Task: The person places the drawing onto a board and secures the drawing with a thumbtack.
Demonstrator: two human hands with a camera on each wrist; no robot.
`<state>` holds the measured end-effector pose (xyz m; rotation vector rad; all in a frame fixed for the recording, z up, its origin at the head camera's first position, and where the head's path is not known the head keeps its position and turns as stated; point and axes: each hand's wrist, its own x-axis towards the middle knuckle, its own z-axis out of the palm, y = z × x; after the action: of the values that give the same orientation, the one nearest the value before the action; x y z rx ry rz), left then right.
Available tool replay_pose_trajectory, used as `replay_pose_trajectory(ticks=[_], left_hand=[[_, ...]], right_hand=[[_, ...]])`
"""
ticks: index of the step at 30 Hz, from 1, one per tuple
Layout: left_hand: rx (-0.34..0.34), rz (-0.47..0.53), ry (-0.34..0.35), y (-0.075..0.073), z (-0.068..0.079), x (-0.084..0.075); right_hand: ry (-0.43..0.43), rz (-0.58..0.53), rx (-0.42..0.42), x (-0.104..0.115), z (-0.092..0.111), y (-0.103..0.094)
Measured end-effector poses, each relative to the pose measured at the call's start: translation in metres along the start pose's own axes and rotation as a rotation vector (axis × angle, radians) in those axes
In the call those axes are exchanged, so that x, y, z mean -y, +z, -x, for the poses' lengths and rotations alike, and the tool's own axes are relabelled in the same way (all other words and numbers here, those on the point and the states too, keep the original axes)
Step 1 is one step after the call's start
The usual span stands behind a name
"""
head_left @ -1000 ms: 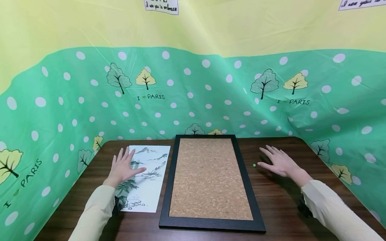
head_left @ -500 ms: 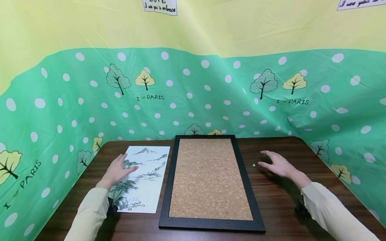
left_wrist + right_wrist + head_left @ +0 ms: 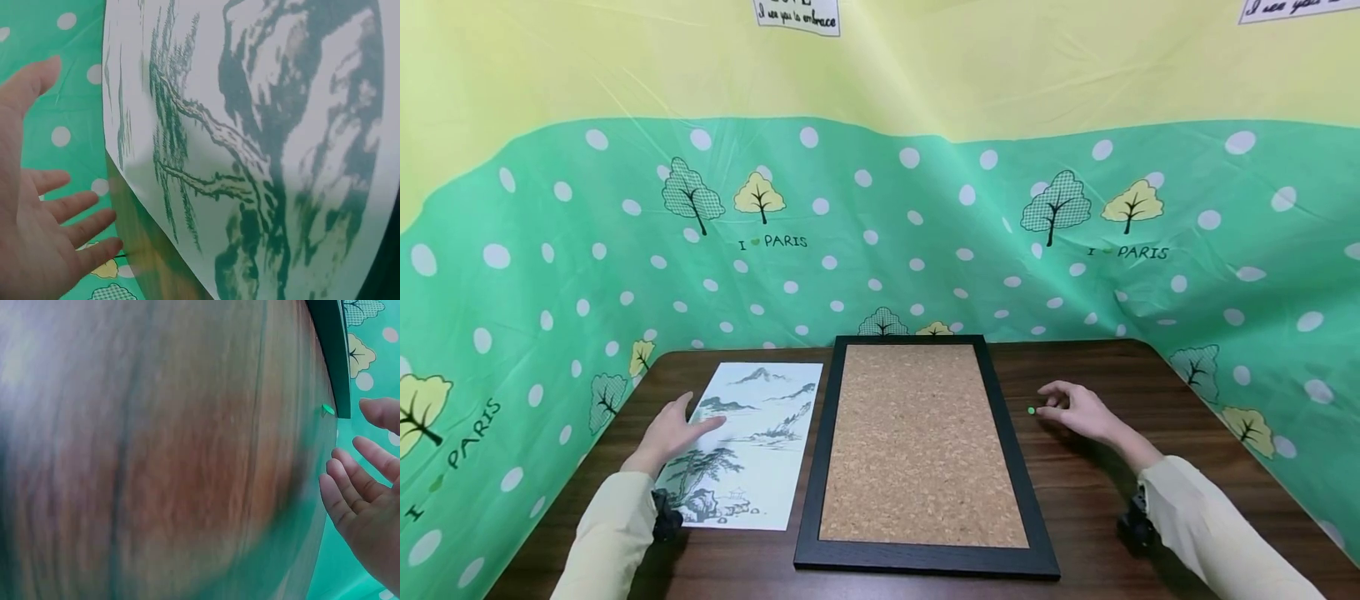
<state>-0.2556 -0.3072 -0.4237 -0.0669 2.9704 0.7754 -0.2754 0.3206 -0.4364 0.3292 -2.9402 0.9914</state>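
A sheet of paper point(image 3: 763, 467) printed with a landscape ink painting lies on the table's left side. My left hand point(image 3: 670, 433) is over its left edge, thumb and fingers spread apart; in the left wrist view this hand point(image 3: 50, 237) holds nothing. A small green thumbtack point(image 3: 1032, 411) lies right of the black-framed cork board point(image 3: 925, 450). Just beside the tack is my right hand point(image 3: 1081, 412), its thumb and index finger drawn near each other. The right wrist view shows the thumbtack point(image 3: 328, 410) apart from the loosely bent fingers point(image 3: 340, 497).
The cork board takes up the middle of the dark wooden table point(image 3: 1120, 517), between the sheet and the tack. A green and yellow curtain point(image 3: 917, 217) with dots and trees hangs behind and at both sides. Each wrist wears a black device point(image 3: 1138, 521).
My left hand has moved left and toward me, uncovering more of the painting. My right hand has lowered slightly toward the tack, its fingers bending from spread to closer together.
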Motion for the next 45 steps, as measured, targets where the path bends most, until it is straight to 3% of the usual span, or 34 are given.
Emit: replay_pose_trajectory(ticks=[14,30,34,37,45], left_hand=[[0.03,-0.068,-0.138,-0.004,0.007,0.003],[-0.03,-0.087,-0.158,0.005,0.004,0.011],[-0.036,-0.095,-0.148,0.006,0.002,0.013],[-0.034,-0.083,-0.149,0.006,0.002,0.011],[-0.054,0.024,-0.2,0.007,0.001,0.013]], right_hand=[[0.026,-0.045,-0.001,0.006,-0.004,0.012],[0.026,-0.04,-0.004,0.001,-0.009,0.018],[-0.03,-0.089,-0.01,0.001,-0.008,0.016],[-0.064,-0.093,-0.012,0.001,-0.01,0.016],[-0.037,0.002,-0.005,0.004,-0.012,0.016]])
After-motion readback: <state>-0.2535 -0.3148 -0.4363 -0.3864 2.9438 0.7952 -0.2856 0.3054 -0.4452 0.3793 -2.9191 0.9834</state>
